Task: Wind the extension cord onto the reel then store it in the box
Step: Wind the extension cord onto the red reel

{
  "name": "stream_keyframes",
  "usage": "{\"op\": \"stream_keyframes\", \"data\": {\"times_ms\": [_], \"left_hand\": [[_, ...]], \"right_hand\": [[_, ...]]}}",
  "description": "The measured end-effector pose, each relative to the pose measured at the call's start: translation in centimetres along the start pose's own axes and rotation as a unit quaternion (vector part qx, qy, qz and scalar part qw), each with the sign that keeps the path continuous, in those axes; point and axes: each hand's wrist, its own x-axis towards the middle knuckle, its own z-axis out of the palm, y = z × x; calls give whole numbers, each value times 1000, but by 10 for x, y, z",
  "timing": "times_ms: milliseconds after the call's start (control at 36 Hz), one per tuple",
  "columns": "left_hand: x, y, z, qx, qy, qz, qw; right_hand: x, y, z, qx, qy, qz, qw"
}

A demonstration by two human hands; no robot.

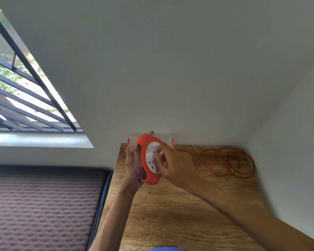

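One round orange plastic reel with a white socket face [151,161], one loose orange cord [230,163] at three o'clock, one clear box [166,139], two hands.

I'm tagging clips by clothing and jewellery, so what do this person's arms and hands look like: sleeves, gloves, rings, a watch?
Both forearms are bare as far as the frame shows, with no sleeves in view. The left hand and right hand wear no gloves; no watch, bracelet or ring is visible, though motion blurs the right fingers. A bit of blue clothing shows at the bottom edge.
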Motion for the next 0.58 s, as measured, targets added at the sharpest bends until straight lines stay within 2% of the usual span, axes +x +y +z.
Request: {"op": "stream_keyframes", "data": {"times_ms": [56, 139, 194, 278, 306, 361, 389, 417, 444, 472, 500, 528, 583], "left_hand": [[2, -1, -2, -3, 12, 8, 1000], [-1, 2, 2, -5, 22, 3, 1000], [-5, 3, 7, 11, 26, -4, 1000], [-8, 3, 11, 22, 18, 9, 1000], [-8, 3, 12, 29, 9, 14, 999], [-9, 7, 18, 52, -10, 14, 999], [-9, 9, 23, 62, -18, 6, 998], [-8, 9, 24, 73, -31, 6, 997], [-7, 7, 25, 81, -48, 9, 996], [-8, 6, 25, 88, -66, 15, 994], [-8, 4, 24, 87, -73, 25, 993], [-7, 4, 23, 84, -69, 30, 994], [-3, 2, 24, 73, -47, 16, 996]], "right_hand": [[1, 10, -4, -48, -49, -118, 991], [4, 22, -16, -81, -115, -154, 978], [8, 28, -19, -108, -111, -177, 972], [5, 30, -15, -130, -39, -204, 969], [1, 26, -12, -124, -17, -166, 978], [-5, 12, -7, -58, 7, -11, 998], [-5, 5, -6, 13, 9, 89, 996], [-3, 0, -4, 116, 7, 196, 974], [1, -2, -4, 233, 3, 300, 925], [6, -2, -5, 326, -10, 400, 856], [9, 0, -8, 381, -40, 478, 791], [9, 2, -9, 409, -84, 524, 742], [4, 0, -12, 433, -143, 534, 712]]}}
